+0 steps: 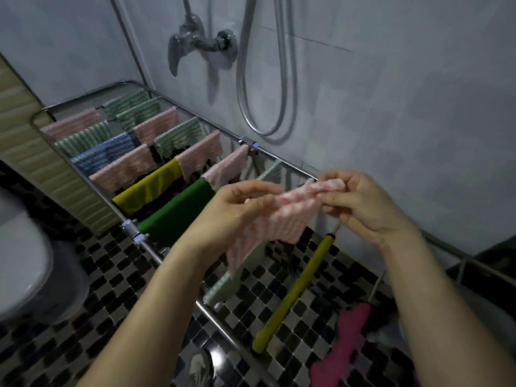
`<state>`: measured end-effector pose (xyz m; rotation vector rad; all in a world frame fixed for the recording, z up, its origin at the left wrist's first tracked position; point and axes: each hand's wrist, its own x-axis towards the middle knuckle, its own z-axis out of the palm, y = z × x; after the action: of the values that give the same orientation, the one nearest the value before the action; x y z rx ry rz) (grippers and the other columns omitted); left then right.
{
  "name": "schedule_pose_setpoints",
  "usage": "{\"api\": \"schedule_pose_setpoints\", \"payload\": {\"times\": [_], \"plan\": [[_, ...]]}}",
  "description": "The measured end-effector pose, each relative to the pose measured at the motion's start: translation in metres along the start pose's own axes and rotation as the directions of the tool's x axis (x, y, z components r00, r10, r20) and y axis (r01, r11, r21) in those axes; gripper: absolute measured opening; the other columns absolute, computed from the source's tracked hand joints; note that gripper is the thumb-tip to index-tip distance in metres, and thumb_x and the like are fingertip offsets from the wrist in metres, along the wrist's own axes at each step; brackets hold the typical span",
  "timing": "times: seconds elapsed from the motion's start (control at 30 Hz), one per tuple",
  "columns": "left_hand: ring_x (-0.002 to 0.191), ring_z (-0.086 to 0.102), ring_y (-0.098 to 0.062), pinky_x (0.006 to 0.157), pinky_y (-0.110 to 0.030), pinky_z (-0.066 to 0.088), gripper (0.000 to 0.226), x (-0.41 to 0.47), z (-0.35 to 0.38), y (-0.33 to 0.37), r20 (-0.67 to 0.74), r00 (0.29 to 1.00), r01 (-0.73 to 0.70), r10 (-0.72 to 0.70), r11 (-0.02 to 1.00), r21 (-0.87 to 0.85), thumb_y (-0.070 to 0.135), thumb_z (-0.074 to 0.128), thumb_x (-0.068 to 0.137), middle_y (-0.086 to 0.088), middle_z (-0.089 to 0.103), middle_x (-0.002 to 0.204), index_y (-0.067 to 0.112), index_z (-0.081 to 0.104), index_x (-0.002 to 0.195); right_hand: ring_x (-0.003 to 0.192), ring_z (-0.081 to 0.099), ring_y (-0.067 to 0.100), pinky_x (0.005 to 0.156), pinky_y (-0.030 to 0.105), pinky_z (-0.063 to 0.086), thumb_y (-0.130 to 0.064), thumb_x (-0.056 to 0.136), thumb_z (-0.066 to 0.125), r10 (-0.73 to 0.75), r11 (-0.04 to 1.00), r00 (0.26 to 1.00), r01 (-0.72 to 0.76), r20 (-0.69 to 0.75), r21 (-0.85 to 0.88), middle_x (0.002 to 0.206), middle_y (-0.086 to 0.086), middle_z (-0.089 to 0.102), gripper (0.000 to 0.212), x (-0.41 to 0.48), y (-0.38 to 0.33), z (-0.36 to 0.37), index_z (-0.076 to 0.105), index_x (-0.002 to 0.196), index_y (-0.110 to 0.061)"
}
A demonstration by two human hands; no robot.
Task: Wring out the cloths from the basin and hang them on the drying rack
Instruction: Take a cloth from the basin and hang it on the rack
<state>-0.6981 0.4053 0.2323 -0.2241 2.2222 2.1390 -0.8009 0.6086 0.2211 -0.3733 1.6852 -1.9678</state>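
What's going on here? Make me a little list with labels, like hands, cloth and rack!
left hand: pinches one end of the pink cloth
right hand: pinches its other end
pink cloth: stretched between both hands over the drying rack, not hung yet
drying rack: many cloths draped on its bars, including a yellow cloth and a green cloth

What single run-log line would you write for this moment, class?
left hand pinches pink cloth | right hand pinches it | held above drying rack | unhung

Dim, soft blur (edges warped)
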Motion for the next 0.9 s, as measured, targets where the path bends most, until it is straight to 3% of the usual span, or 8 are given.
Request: {"api": "schedule_pose_setpoints", "payload": {"times": [0.17, 0.23, 0.33, 0.4, 0.57, 0.73, 0.83, 0.9], "plan": [[0.055, 0.058, 0.007, 0.048, -0.011, 0.043, 0.034, 0.014, 0.052, -0.011, -0.051, 0.995, 0.092, -0.086, 0.987, 0.128, 0.021, 0.064, 0.092, -0.005, 0.06, 0.094, 0.03, 0.059, 0.124, 0.061, 0.056, 0.01, 0.054, 0.016, 0.049, 0.018, 0.082, 0.053, -0.034, 0.996, 0.981, 0.018, -0.191, -0.084, 0.068, 0.002, 0.057, 0.032, -0.014, -0.007, -0.053, 0.054, 0.077, -0.014], [0.052, 0.056, 0.005, 0.047, -0.012, 0.041, 0.028, 0.024, 0.076, -0.018, -0.026, 0.993, 0.12, -0.118, 0.986, 0.114, 0.02, 0.064, 0.092, -0.005, 0.06, 0.091, 0.026, 0.061, 0.119, 0.059, 0.052, 0.01, 0.052, 0.015, 0.044, 0.019, 0.082, 0.054, -0.043, 0.996, 0.962, 0.019, -0.271, -0.09, 0.068, 0.003, 0.055, 0.034, -0.019, -0.006, -0.074, 0.053, 0.077, -0.015], [0.066, 0.059, -0.014, 0.053, -0.021, 0.047, 0.017, 0.031, 0.106, -0.028, 0.033, 0.985, 0.166, -0.171, 0.981, 0.102, 0.016, 0.06, 0.094, -0.015, 0.065, 0.096, 0.02, 0.064, 0.11, 0.056, 0.049, 0.01, 0.051, 0.015, 0.042, 0.022, 0.079, 0.053, -0.057, 0.991, 0.935, 0.009, -0.35, -0.136, 0.071, 0.005, 0.054, 0.039, -0.02, 0.001, -0.101, 0.051, 0.077, -0.017], [0.068, 0.059, -0.023, 0.058, -0.031, 0.049, 0.012, 0.031, 0.119, -0.038, 0.075, 0.981, 0.178, -0.18, 0.983, 0.035, 0.011, 0.058, 0.095, -0.011, 0.063, 0.086, 0.017, 0.065, 0.103, 0.06, 0.051, 0.013, 0.054, 0.017, 0.044, 0.023, 0.079, 0.054, -0.071, 0.981, 0.932, 0.001, -0.356, -0.194, 0.075, 0.009, 0.055, 0.041, -0.02, 0.009, -0.112, 0.052, 0.079, -0.017], [0.045, 0.051, -0.003, 0.042, -0.02, 0.042, 0.011, 0.048, 0.141, -0.076, 0.101, 0.977, 0.187, -0.188, 0.982, 0.024, 0.001, 0.056, 0.094, 0.006, 0.055, 0.063, 0.006, 0.062, 0.101, 0.068, 0.056, 0.02, 0.058, 0.024, 0.044, 0.01, 0.079, 0.068, -0.013, 0.876, 0.934, -0.161, -0.356, -0.454, 0.083, 0.019, 0.062, 0.03, 0.006, 0.045, -0.14, 0.057, 0.089, -0.016], [0.064, 0.064, 0.0, 0.057, -0.018, 0.055, 0.026, 0.068, 0.142, -0.105, -0.065, 0.99, 0.136, -0.126, 0.974, 0.182, -0.005, 0.049, 0.095, 0.001, 0.069, 0.093, 0.011, 0.07, 0.095, 0.068, 0.054, 0.02, 0.056, 0.026, 0.042, 0.0, 0.08, 0.07, 0.023, 0.803, 0.921, -0.249, -0.39, -0.541, 0.089, 0.02, 0.063, 0.024, 0.044, 0.073, -0.151, 0.056, 0.092, -0.015], [0.078, 0.063, 0.008, 0.071, -0.014, 0.056, 0.034, 0.072, 0.142, -0.113, -0.154, 0.982, 0.133, -0.107, 0.976, 0.171, -0.008, 0.046, 0.094, 0.003, 0.067, 0.105, 0.01, 0.067, 0.115, 0.069, 0.055, 0.021, 0.055, 0.025, 0.041, -0.007, 0.086, 0.063, 0.009, 0.758, 0.937, -0.234, -0.35, -0.608, 0.098, 0.018, 0.066, 0.019, 0.066, 0.078, -0.152, 0.055, 0.1, -0.018], [0.092, 0.056, 0.013, 0.079, -0.004, 0.047, 0.039, 0.077, 0.142, -0.116, -0.196, 0.978, 0.111, -0.074, 0.976, 0.186, -0.008, 0.046, 0.094, 0.007, 0.06, 0.116, 0.009, 0.061, 0.125, 0.08, 0.056, 0.02, 0.063, 0.025, 0.041, -0.01, 0.088, 0.059, 0.008, 0.681, 0.953, -0.227, -0.303, -0.696, 0.105, 0.012, 0.062, 0.029, 0.081, 0.082, -0.149, 0.054, 0.116, -0.019]]}}
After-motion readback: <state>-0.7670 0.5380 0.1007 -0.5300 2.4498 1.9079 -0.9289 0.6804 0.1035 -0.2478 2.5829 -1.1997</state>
